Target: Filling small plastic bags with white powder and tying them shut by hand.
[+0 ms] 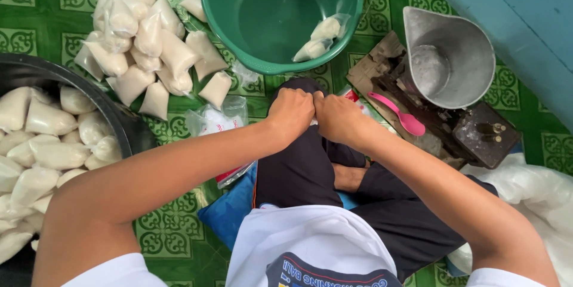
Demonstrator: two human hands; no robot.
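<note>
My left hand [290,112] and my right hand [341,117] meet over my knee, fingers closed together on something small that the knuckles hide; a bit of clear plastic shows between them. Just beyond them stands a green plastic basin [227,0] with two small filled bags [319,36] inside. A heap of tied bags of pale powder [146,42] lies on the green patterned floor to the left. A pink plastic spoon [400,115] rests to the right of my right hand.
A black tub [128,135] full of filled bags sits at the left edge. A metal scoop pan [447,54] rests on a worn weighing scale [477,135] at right. Loose clear bags [218,120] lie near my left wrist; a white sack [537,197] is at lower right.
</note>
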